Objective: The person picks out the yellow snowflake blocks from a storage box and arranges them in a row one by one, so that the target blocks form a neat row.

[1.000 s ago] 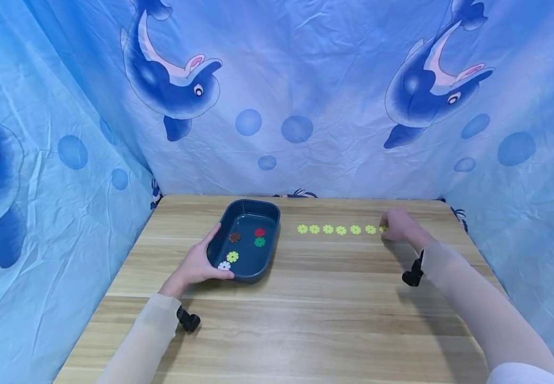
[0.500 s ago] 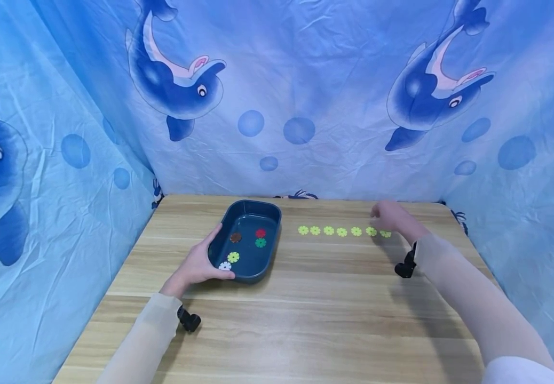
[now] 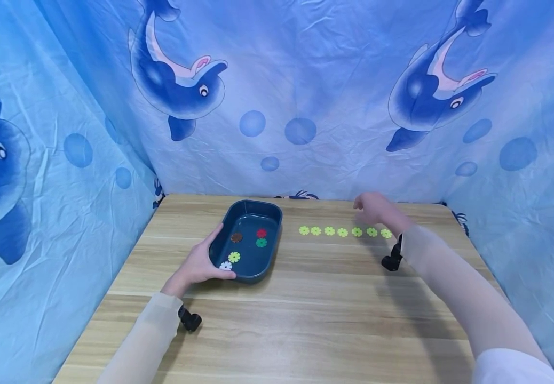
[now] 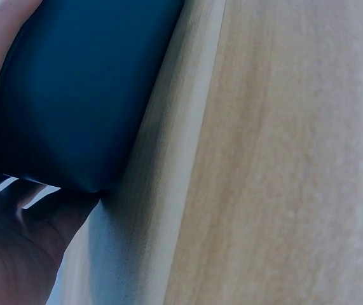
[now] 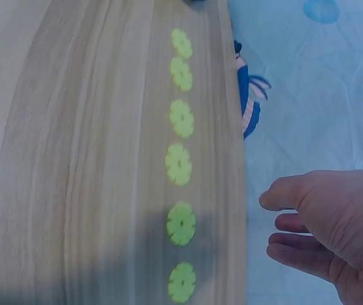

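Observation:
My left hand point(image 3: 196, 268) grips the near-left side of a dark blue plastic tub point(image 3: 253, 268), its thumb along the near rim. Inside lie slotted snowflake discs: brown point(image 3: 236, 238), red point(image 3: 261, 233), green point(image 3: 261, 242), yellow point(image 3: 234, 257) and white point(image 3: 226, 265). Right of the tub, several yellow-green snowflake discs point(image 3: 342, 232) form a straight row on the table. My right hand point(image 3: 376, 208) hovers above the right part of that row. In the right wrist view, its loosely bent fingers point(image 5: 302, 254) hold nothing. The left wrist view shows the tub's outer wall point(image 4: 86, 89) against my palm.
The wooden table point(image 3: 315, 309) ends behind the row at a blue dolphin-print curtain point(image 3: 306, 170), which also encloses both sides. A black wrist camera point(image 3: 392, 260) hangs under my right wrist, another point(image 3: 190, 320) by my left.
My right hand has left the rightmost disc of the row, risen and moved left over the row. That disc now lies uncovered. The left hand keeps its hold on the tub.

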{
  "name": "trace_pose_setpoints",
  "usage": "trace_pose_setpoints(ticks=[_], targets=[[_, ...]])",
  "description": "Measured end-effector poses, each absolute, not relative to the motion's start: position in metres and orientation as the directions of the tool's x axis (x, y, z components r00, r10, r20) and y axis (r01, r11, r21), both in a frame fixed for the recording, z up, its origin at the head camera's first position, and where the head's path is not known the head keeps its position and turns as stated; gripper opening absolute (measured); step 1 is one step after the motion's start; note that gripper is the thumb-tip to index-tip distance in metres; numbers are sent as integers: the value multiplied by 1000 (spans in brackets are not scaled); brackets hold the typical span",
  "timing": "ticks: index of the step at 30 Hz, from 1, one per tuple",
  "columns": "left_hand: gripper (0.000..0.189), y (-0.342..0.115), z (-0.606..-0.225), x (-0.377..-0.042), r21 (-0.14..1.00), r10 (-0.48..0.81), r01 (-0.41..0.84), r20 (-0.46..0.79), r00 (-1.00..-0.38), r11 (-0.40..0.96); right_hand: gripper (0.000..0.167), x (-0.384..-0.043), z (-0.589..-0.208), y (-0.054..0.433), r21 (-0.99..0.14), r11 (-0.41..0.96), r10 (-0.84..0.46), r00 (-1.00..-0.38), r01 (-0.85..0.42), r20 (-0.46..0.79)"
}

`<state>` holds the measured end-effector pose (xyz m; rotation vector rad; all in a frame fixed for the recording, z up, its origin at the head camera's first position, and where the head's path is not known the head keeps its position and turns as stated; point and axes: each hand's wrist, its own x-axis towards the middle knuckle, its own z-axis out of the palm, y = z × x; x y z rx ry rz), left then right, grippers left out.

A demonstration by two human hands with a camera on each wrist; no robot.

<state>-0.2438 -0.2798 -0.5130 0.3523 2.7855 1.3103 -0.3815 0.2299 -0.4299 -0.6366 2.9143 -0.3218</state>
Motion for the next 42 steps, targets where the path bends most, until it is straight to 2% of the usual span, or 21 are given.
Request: trace_pose_setpoints(ticks=[12,42], targets=[[142,-281,-514,-242,768,229,190,57,-972,612,35,-387,-422,196,-219,852,-498,-865,-475,-60],[141,-281,-514,-242,761,227,192,60,-972,620,33,-381,-404,123,-251,805,-567,-822,-538,-52]])
